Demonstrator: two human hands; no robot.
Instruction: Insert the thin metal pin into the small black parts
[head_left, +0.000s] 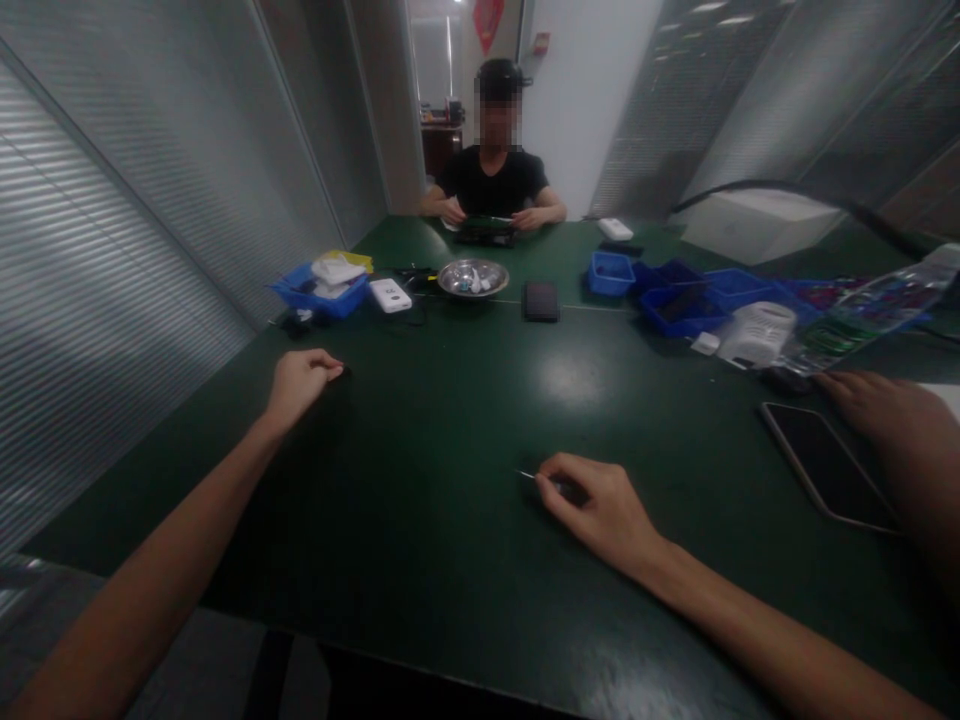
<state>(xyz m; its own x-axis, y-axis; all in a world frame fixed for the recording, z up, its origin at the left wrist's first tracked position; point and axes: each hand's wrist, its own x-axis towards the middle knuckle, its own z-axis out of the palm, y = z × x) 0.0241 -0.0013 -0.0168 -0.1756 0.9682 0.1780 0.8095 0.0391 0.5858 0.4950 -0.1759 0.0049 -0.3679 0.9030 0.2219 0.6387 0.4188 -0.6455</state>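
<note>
My left hand is over the left part of the green table, thumb and fingers pinched on a small dark piece too blurred to name. Lower and to the right, my right hand rests on the tabletop, its fingers closed round a thin metal tool. Only the slim bright tip of that tool sticks out to the left of the fingertips; the rest is hidden in the hand. The two hands are well apart.
Beyond my hands stand a steel bowl with small white parts, a dark square box, a white power bank and blue bins. A phone, a bottle and another person's hand are at right. A person sits opposite.
</note>
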